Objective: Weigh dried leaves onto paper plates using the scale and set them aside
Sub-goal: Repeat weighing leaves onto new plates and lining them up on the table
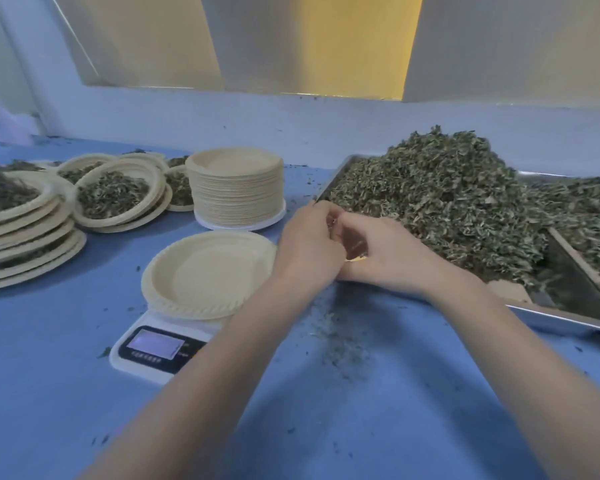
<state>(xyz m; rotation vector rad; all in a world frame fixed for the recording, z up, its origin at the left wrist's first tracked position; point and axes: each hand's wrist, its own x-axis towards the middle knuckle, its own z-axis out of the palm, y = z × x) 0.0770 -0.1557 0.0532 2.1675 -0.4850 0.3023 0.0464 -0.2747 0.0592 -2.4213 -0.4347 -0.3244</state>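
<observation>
Blue table (66,375), one scale (160,348), one empty plate (208,275), both hands' grip unclear, left hand (307,244), right hand (388,258).

Scale (160,348) display and print beneath too blurred; no readable text anywhere.

Both hands meet at the near-left corner of the metal tray (565,322): left hand (307,245) & right hand (388,259) curled together, pinching bits of dried leaves (440,202). Empty paper plate (205,275) sits on the scale (153,351); filled plates (118,197) stacked far left, w/ clean plate stack (236,188) behind.
</observation>
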